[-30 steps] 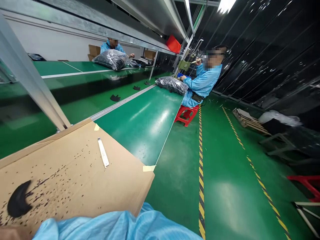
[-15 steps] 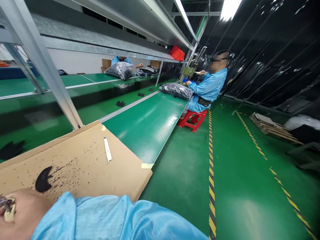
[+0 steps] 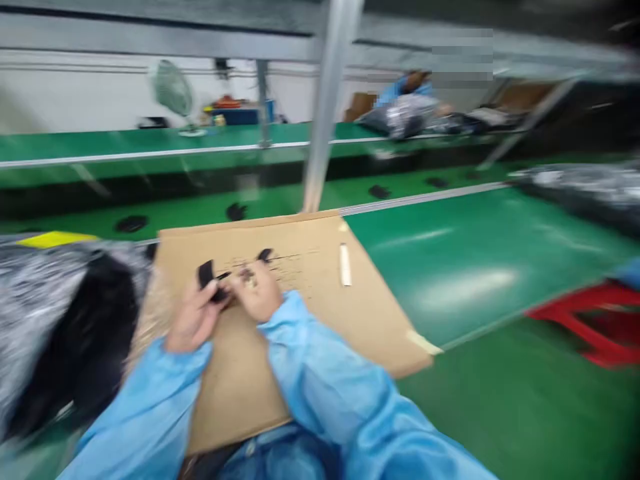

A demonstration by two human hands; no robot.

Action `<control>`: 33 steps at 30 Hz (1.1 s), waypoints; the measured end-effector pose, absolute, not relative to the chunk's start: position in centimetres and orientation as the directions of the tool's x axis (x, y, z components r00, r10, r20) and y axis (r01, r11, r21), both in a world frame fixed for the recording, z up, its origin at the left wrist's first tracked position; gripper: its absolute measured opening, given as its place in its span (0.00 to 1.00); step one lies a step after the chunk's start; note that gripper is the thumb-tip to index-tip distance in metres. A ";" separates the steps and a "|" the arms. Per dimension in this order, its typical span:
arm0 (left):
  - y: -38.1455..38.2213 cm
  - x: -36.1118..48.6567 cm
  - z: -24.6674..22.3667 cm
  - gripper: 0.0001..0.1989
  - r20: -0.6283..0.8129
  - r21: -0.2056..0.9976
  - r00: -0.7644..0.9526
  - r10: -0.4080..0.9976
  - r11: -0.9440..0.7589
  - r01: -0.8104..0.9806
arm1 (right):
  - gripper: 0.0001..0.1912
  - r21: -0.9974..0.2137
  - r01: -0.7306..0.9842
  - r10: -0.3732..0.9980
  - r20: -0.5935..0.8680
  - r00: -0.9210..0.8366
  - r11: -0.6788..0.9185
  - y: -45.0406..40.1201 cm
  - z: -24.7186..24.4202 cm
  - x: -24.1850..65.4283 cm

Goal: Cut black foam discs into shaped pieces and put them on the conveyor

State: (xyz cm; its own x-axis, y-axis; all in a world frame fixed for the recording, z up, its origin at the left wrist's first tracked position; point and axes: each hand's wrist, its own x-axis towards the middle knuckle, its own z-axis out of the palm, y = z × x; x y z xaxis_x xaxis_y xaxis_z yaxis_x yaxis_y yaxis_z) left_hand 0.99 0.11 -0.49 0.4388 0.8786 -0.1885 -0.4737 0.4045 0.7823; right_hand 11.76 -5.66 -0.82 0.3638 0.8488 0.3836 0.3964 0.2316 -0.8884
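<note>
My left hand is closed around a small black piece, which stands up between thumb and fingers. My right hand is closed too, meeting the left over the cardboard sheet. From its fingers a slim dark-tipped tool points at the black piece; motion blur hides its exact kind. Just beyond the right hand lies another curved black piece. Dark specks are scattered around it on the cardboard. Farther right rests a narrow white strip-shaped object.
A plastic bag with black material lies at the left. Behind the cardboard rises a metal post; several black pieces lie on the green strip there. A red stool stands at right. Across the line is a person in blue by a bag.
The view has swung left and down. Both hands and the held black piece now show, where before only one hand and a sleeve were visible. The co-worker on the stool is mostly out of view.
</note>
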 end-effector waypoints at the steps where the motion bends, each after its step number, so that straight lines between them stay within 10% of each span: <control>1: 0.4 -0.6 -0.6 0.20 -0.187 0.782 0.419 0.888 0.393 -0.483 | 0.03 -0.836 0.489 0.824 0.449 0.346 0.251 -5.3 -1.1 12.2; 10: 1.5 -2.0 -0.9 0.11 -0.216 0.666 0.435 0.874 0.458 -0.589 | 0.07 -0.402 0.910 0.877 0.468 0.111 0.099 -4.7 -2.1 12.5; 33: 1.1 -2.0 -0.8 0.16 -0.182 0.710 0.442 0.878 0.428 -0.559 | 0.07 -0.349 0.937 0.945 0.310 0.108 0.007 -4.8 -0.9 12.8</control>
State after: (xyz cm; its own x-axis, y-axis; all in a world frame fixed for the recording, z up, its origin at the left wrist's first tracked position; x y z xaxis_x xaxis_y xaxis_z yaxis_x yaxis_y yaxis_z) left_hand -1.96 1.14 -0.75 0.4420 0.8785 -0.1815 -0.5587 0.4279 0.7105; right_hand 12.79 -4.79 -0.87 0.1082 0.9447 0.3096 0.9370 0.0071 -0.3492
